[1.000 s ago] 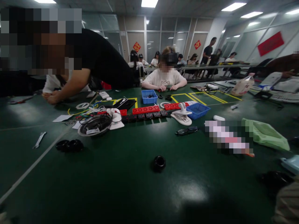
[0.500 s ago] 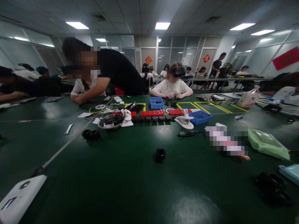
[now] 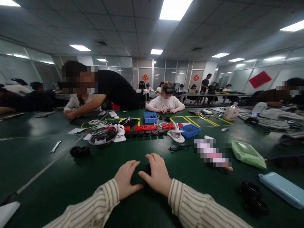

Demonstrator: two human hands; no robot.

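Note:
My two hands, in striped sleeves, rest side by side on the green table near its front edge. A small black round part shows only as a dark sliver between them. My right hand is cupped over it with fingers curled and the thumb reaching left. My left hand lies beside it, fingers stretched out on the table and pointing at the part.
Black rings and a wrench lie to the left. Glasses, a green bag, a light blue case and black parts lie right. Red power strips, blue baskets and a person in black are further back.
The view has tilted up and pulled back. Both my hands have come into view and closed in around the black round part, which stood alone on the table before.

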